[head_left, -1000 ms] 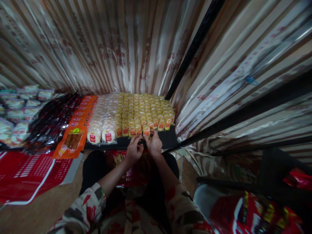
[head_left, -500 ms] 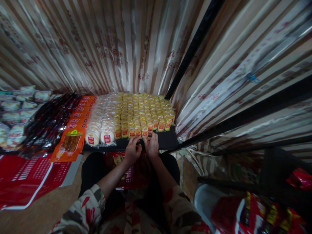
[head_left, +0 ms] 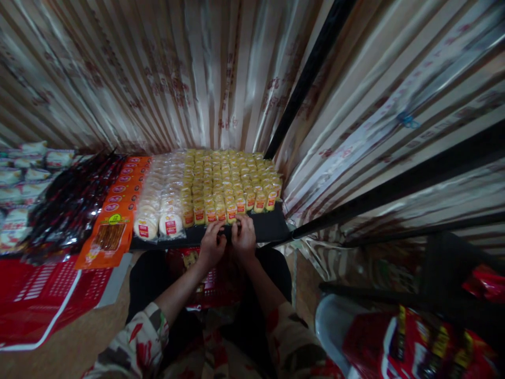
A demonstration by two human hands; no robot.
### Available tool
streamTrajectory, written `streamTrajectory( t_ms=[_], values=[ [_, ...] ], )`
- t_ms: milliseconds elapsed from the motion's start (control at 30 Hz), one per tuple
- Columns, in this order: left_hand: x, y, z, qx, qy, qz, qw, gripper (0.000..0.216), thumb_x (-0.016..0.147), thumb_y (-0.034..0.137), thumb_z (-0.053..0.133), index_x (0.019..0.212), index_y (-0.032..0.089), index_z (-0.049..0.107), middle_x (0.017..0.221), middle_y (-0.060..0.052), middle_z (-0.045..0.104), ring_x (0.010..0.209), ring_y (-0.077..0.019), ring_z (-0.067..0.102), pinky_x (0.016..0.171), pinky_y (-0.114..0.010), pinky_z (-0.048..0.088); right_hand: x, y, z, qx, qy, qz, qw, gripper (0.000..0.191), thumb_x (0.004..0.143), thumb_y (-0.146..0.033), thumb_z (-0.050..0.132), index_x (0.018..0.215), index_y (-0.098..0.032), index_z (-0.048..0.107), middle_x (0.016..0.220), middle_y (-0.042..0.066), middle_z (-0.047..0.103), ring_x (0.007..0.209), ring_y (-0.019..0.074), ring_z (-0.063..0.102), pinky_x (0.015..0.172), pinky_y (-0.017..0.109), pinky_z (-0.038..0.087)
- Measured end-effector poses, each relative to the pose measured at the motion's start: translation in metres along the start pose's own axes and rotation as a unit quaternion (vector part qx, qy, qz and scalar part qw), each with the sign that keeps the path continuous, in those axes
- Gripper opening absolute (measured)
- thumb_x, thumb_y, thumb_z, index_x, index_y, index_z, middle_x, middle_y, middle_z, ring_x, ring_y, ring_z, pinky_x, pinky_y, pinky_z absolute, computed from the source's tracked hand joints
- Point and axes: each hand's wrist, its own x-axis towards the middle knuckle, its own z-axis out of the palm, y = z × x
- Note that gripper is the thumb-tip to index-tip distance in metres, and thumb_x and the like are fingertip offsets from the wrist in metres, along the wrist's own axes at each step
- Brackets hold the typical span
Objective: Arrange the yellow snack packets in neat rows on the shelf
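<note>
Small yellow wrapped snack packs (head_left: 231, 187) with red-and-yellow labels stand in tight rows on a black shelf (head_left: 272, 223). My left hand (head_left: 212, 245) is at the front of these rows, its bent fingertips close to the lower edge of the front packs and its thumb apart. Beside it, my right hand (head_left: 243, 239) has its fingers bent up by the front packs, and nothing shows in its grasp. Whether the fingertips touch the packs is hard to tell in the dim light. Round white wrapped crackers (head_left: 170, 223) stand left of the yellow rows.
Further left lie orange snack packets (head_left: 104, 237), dark glossy packets (head_left: 71, 200) and white packets (head_left: 16, 226). A red basket (head_left: 43, 300) is below them. Another red basket (head_left: 203, 292) sits between my knees. Black poles (head_left: 379, 197) and a striped curtain (head_left: 197, 73) enclose the shelf. Red bags (head_left: 418, 347) lie lower right.
The view has shifted slightly, so the shelf goods appear a little further left. My right fingers have drawn up and bent more, and a slightly wider gap shows between my hands.
</note>
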Motion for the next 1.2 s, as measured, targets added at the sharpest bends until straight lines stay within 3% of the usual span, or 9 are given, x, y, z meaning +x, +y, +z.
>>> streamTrajectory(
  t_ms=[133, 333, 567, 733, 933, 1033, 1100, 1200],
  values=[
    [0.0, -0.002, 0.0, 0.001, 0.003, -0.003, 1.0, 0.041, 0.076, 0.006, 0.043, 0.115, 0.018, 0.053, 0.116, -0.01, 0.053, 0.093, -0.0156, 0.061, 0.083, -0.032, 0.052, -0.001, 0.003, 0.001, -0.003, 0.003, -0.027, 1.0, 0.031, 0.088, -0.022, 0.036, 0.112, -0.015, 0.054, 0.105, 0.011, 0.058, 0.101, 0.0209, 0.052, 0.093, 0.038, 0.043],
    [0.001, -0.005, 0.002, 0.017, 0.005, 0.007, 1.0, 0.042, 0.076, 0.006, 0.043, 0.115, 0.017, 0.053, 0.116, -0.01, 0.054, 0.093, -0.0146, 0.061, 0.087, -0.033, 0.05, -0.001, 0.003, 0.0, -0.008, 0.01, -0.018, 1.0, 0.038, 0.088, -0.02, 0.035, 0.12, -0.014, 0.055, 0.103, 0.013, 0.053, 0.101, 0.021, 0.052, 0.09, 0.036, 0.045],
    [-0.007, -0.002, -0.003, 0.104, 0.025, 0.102, 0.989, 0.043, 0.076, 0.002, 0.039, 0.11, 0.018, 0.058, 0.114, -0.008, 0.061, 0.11, -0.0182, 0.054, 0.097, -0.037, 0.044, -0.004, 0.005, 0.0, 0.008, 0.005, -0.012, 1.0, 0.039, 0.087, -0.02, 0.036, 0.12, -0.017, 0.057, 0.098, 0.011, 0.054, 0.093, 0.0201, 0.054, 0.086, 0.035, 0.047],
    [-0.007, -0.002, -0.005, 0.161, 0.048, 0.105, 0.98, 0.045, 0.074, 0.0, 0.041, 0.112, 0.017, 0.059, 0.123, -0.01, 0.057, 0.116, -0.0216, 0.05, 0.099, -0.043, 0.042, -0.001, 0.004, 0.0, 0.022, -0.008, -0.01, 1.0, 0.041, 0.086, -0.018, 0.036, 0.122, -0.017, 0.055, 0.1, 0.012, 0.057, 0.095, 0.0207, 0.055, 0.086, 0.035, 0.048],
    [-0.025, 0.002, -0.01, 0.115, 0.073, 0.116, 0.984, 0.034, 0.077, 0.002, 0.039, 0.095, 0.018, 0.063, 0.103, -0.007, 0.064, 0.1, -0.0167, 0.058, 0.091, -0.034, 0.047, -0.019, -0.005, -0.02, 0.097, 0.002, -0.023, 0.995, 0.033, 0.088, -0.021, 0.038, 0.115, -0.017, 0.058, 0.096, 0.01, 0.062, 0.089, 0.0172, 0.06, 0.08, 0.03, 0.05],
    [-0.048, 0.001, -0.013, 0.097, 0.022, 0.061, 0.993, 0.032, 0.078, 0.003, 0.038, 0.088, 0.019, 0.064, 0.093, -0.005, 0.064, 0.092, -0.0148, 0.06, 0.085, -0.028, 0.048, -0.046, -0.007, -0.029, 0.078, -0.067, -0.008, 0.995, 0.029, 0.09, -0.023, 0.038, 0.107, -0.016, 0.06, 0.092, 0.008, 0.066, 0.087, 0.0161, 0.062, 0.082, 0.029, 0.049],
    [-0.065, -0.004, -0.013, 0.085, -0.064, -0.01, 0.994, 0.032, 0.076, 0.003, 0.041, 0.088, 0.019, 0.065, 0.093, -0.005, 0.064, 0.091, -0.016, 0.06, 0.087, -0.029, 0.047, -0.066, -0.006, -0.03, 0.002, -0.193, 0.031, 0.981, 0.03, 0.091, -0.022, 0.034, 0.105, -0.016, 0.06, 0.101, 0.01, 0.067, 0.095, 0.0165, 0.062, 0.088, 0.029, 0.046],
    [-0.085, -0.019, -0.006, 0.012, -0.169, -0.192, 0.967, 0.028, 0.067, 0.0, 0.048, 0.078, 0.019, 0.067, 0.088, -0.005, 0.066, 0.093, -0.0199, 0.06, 0.093, -0.033, 0.042, -0.091, -0.001, -0.024, -0.108, -0.413, 0.08, 0.901, 0.027, 0.09, -0.019, 0.039, 0.101, -0.015, 0.063, 0.1, 0.011, 0.069, 0.092, 0.0186, 0.065, 0.083, 0.028, 0.047]
  ],
)
